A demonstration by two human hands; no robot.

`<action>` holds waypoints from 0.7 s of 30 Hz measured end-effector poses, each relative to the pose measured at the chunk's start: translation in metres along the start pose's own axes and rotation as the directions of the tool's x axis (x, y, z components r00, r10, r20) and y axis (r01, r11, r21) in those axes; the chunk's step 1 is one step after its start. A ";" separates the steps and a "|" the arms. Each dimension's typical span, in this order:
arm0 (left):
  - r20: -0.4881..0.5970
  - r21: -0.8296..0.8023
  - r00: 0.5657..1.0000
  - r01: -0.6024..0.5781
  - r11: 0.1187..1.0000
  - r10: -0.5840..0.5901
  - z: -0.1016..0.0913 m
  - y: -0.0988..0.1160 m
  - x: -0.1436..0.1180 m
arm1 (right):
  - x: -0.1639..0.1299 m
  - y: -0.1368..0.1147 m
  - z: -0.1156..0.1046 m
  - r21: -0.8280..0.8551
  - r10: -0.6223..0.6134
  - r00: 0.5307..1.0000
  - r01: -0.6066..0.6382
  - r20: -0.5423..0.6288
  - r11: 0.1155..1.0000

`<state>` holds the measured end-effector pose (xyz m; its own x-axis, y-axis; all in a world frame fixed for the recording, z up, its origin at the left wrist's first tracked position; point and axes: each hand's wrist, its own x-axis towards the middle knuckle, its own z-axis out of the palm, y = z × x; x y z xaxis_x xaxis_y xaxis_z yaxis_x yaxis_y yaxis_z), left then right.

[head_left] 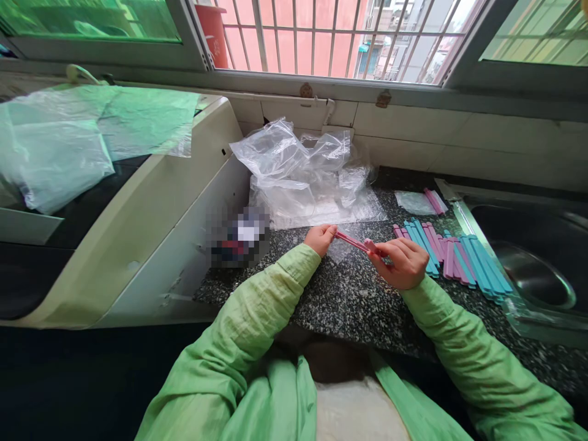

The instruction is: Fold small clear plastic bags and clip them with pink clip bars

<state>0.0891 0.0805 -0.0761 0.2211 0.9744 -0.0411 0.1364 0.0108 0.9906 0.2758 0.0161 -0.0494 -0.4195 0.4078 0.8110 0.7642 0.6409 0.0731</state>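
Both hands are gripping one pink clip [351, 241] just above the speckled worktop [349, 306]: the left hand [320, 237] is pinching its left end, and the right hand [400, 262] is closing around its right end. Just right of the right hand, a pile of pink and blue clips [454, 257] is lying beside the sink [533, 269]. Farther back, crumpled clear bags [303, 171] are sitting against the wall under the window [331, 37].

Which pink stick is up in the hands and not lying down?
The pink stick held between the left hand and right hand; the other sticks lie on the counter.
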 end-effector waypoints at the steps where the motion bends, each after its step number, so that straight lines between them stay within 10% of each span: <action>1: -0.007 -0.003 1.000 0.005 1.000 -0.005 -0.001 0.000 0.000 | 0.000 0.000 0.000 -0.003 0.007 1.000 -0.007 -0.006 1.000; 21: -0.105 -0.157 0.991 0.062 0.986 -0.079 -0.010 0.013 0.001 | 0.007 0.007 -0.012 0.065 0.082 0.992 -0.076 -0.094 0.995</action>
<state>0.0816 0.0843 -0.0621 0.1068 0.9887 -0.1052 -0.0036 0.1062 0.9943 0.2841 0.0153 -0.0361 -0.3074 0.3957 0.8654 0.7602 0.6491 -0.0268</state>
